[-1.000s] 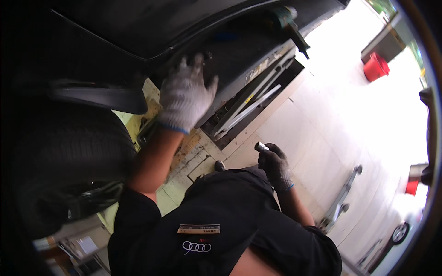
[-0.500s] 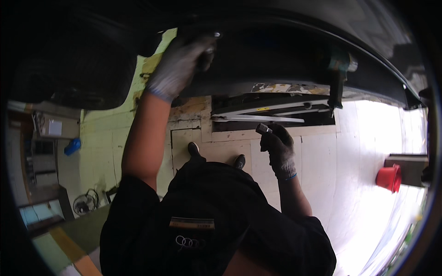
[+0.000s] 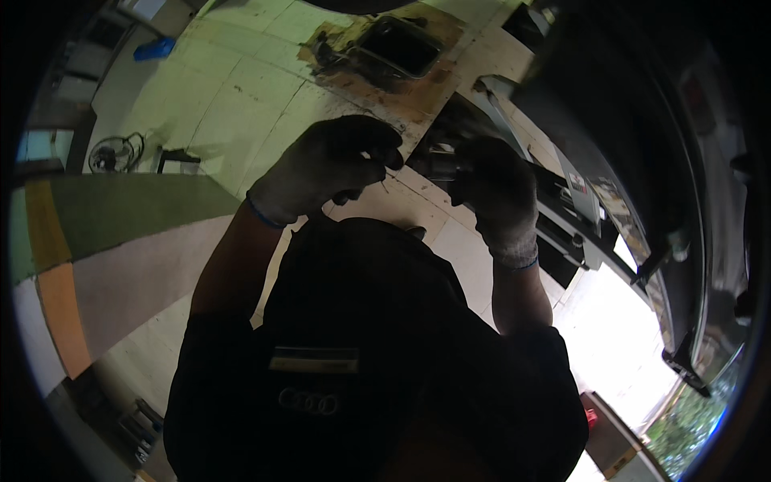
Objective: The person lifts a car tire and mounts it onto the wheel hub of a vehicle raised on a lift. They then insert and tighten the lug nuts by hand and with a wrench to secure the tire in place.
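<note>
Socket [image 3: 438,168], gripped in your right hand [image 3: 504,189], wants steady holding; your left hand [image 3: 333,165] is curled, contents unclear.

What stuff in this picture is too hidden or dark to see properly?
All in the head view:
Anything inside the left hand, in grey-white knit: curled fingers and shadow hide it.
The back end of the dark, cylindrical metal piece: the right hand, likewise gloved, covers it.
What the dark rectangular tray holds: too dark.
The rest of the glossy black car body: the round picture rim cuts it off.
</note>
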`<state>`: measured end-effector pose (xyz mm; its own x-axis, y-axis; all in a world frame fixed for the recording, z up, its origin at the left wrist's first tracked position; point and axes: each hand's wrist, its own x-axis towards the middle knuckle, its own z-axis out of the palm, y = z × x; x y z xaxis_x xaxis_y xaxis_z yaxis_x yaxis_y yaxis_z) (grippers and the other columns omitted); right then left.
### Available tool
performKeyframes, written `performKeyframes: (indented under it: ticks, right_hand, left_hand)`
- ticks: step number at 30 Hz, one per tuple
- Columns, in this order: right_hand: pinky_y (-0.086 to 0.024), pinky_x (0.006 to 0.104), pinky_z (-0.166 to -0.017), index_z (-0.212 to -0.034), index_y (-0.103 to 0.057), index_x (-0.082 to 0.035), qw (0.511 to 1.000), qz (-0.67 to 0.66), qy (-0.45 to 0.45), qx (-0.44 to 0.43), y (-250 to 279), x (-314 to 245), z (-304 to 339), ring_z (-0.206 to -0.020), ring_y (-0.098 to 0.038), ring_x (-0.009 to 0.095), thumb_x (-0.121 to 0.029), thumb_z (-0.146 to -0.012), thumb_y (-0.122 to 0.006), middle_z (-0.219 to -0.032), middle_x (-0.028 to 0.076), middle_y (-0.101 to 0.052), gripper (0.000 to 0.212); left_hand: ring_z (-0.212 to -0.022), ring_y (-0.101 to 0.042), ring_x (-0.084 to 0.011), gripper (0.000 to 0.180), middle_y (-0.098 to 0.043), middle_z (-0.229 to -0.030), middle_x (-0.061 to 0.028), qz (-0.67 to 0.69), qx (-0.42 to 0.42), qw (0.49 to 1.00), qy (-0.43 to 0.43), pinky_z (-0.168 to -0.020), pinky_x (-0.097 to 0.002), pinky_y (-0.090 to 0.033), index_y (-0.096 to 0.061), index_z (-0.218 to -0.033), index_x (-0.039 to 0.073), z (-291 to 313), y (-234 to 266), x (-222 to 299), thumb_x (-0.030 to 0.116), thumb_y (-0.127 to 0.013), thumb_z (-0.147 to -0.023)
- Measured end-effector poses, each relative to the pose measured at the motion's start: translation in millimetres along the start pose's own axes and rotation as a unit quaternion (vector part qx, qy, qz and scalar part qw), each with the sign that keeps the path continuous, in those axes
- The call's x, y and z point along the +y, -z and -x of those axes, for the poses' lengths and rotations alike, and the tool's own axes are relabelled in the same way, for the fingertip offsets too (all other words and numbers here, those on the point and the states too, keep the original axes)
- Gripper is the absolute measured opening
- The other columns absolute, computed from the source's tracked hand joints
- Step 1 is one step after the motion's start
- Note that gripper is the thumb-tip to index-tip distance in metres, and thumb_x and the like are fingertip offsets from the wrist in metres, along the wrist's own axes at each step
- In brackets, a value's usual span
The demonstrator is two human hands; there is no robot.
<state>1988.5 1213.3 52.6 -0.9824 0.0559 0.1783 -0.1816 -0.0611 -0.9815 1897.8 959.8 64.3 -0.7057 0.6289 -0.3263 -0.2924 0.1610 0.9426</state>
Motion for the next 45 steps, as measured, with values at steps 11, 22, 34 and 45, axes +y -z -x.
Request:
performKeyframes:
  ticks: [11, 22, 34, 45]
  right_hand:
    - [-0.059, 0.029, -0.066, -0.116, -0.066, 0.003, 0.99, 0.083, -0.103, -0.056, -185.6, 62.7, -88.7, -0.076, -0.069, 0.013, -0.003, -0.093, -0.073, -0.097, 0.009, -0.072, 0.025]
    - [-0.056, 0.0317, -0.076, -0.136, -0.054, 0.0, 0.919, -0.317, -0.235, -0.009, -254.7, 118.0, -164.2, -0.091, -0.067, 0.019, -0.019, -0.098, -0.064, -0.105, 0.009, -0.067, 0.044]
    - [-0.059, 0.036, -0.079, -0.123, -0.058, 0.004, 0.922, -0.379, -0.073, 0.029, -283.9, 136.6, -300.1, -0.092, -0.07, 0.024, -0.025, -0.093, -0.077, -0.102, 0.014, -0.071, 0.046]
    - [-0.055, 0.0308, -0.077, -0.119, -0.068, 0.0, 0.743, 0.328, 0.181, 0.555, -271.2, 92.9, -370.4, -0.088, -0.066, 0.016, -0.004, -0.085, -0.082, -0.101, 0.008, -0.071, 0.037]
  left_hand:
    - [-0.096, -0.07, -0.0261, 0.034, -0.072, -0.107, -0.0064, -0.457, 0.031, 0.85, -0.261, -0.08, -0.0368, -0.06, -0.071, -0.112, 0.007, 26.0, 185.1, -38.7, 0.024, -0.081, -0.084]
    - [-0.088, -0.072, -0.0339, 0.035, -0.071, -0.103, -0.0185, -0.364, -0.02, 0.889, -0.278, -0.079, -0.0399, -0.06, -0.066, -0.128, 0.001, -42.3, 283.0, 7.7, 0.018, -0.07, -0.097]
    - [-0.053, -0.044, -0.0072, 0.058, -0.058, -0.072, -0.0007, -0.198, -0.018, 0.97, -0.143, -0.051, -0.025, -0.038, -0.065, -0.134, 0.0, -120.4, 360.7, 82.4, 0.047, -0.044, -0.108]
    - [-0.092, -0.066, -0.0214, 0.043, -0.065, -0.101, -0.0071, 0.161, -0.142, 0.957, 0.195, -0.083, -0.0326, -0.054, -0.062, -0.132, 0.0, -208.7, 448.3, 32.5, 0.013, -0.063, -0.091]
